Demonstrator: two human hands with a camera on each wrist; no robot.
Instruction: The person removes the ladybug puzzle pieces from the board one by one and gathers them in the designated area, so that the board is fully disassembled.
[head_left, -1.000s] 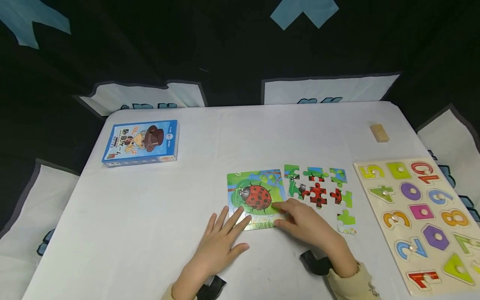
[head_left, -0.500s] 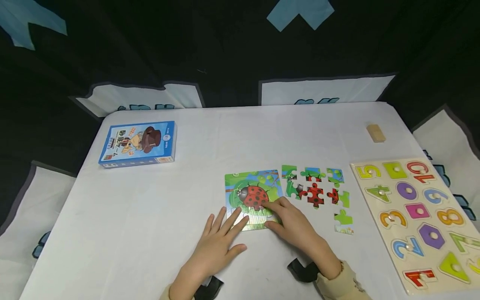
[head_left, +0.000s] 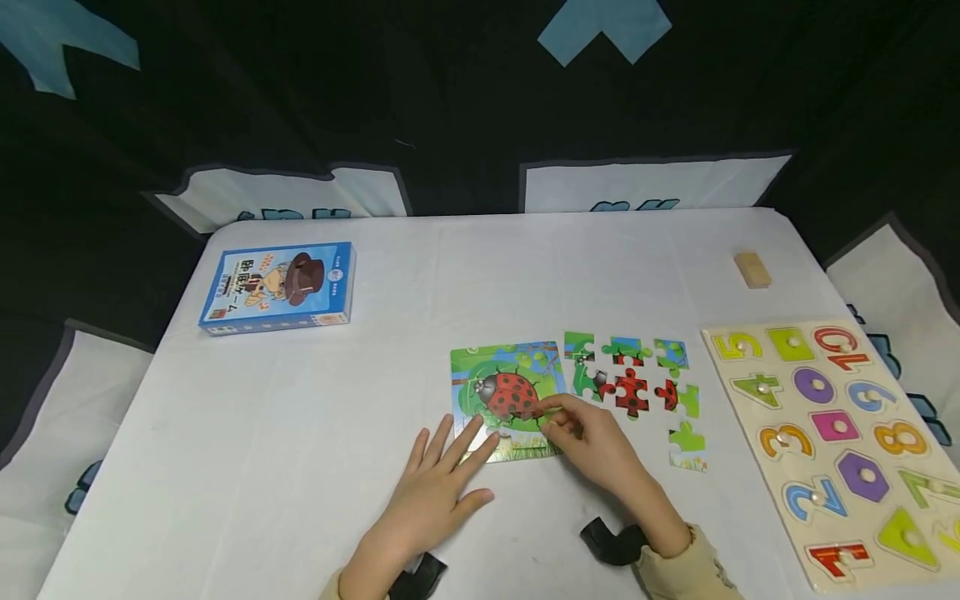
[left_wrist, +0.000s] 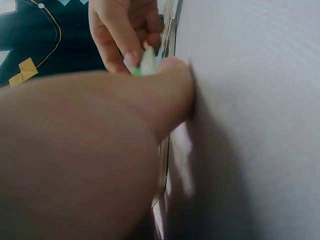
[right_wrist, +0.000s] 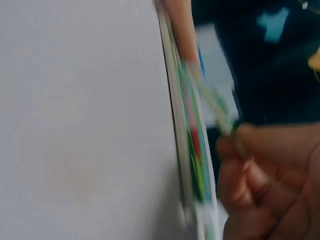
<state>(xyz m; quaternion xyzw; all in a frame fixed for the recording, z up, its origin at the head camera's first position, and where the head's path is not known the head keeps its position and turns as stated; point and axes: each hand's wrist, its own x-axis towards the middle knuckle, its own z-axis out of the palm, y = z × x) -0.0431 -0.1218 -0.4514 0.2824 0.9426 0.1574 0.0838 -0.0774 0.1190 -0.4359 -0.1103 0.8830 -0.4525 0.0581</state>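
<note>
A square ladybug jigsaw board (head_left: 506, 392) lies on the white table. My left hand (head_left: 435, 492) rests with spread fingers, its fingertips on the board's lower left part. Over the board's lower right side, my right hand (head_left: 592, 437) pinches a thin jigsaw piece (right_wrist: 217, 107) between thumb and fingers. The piece is tilted above the board in the right wrist view, and its green and whitish edge (left_wrist: 148, 62) shows past my left thumb in the left wrist view. To the right of the board lie several loose jigsaw pieces (head_left: 632, 393), red, green and blue.
A wooden number-and-shape peg puzzle (head_left: 832, 450) covers the right side of the table. At the back left stands a blue box (head_left: 277, 287) with a cartoon figure in a brown hat. A small tan block (head_left: 753, 270) lies at the back right.
My right hand first slid left across the board toward the ladybug, then drew back a little and lifted, with the jigsaw piece pinched. My left hand has stayed in place.
</note>
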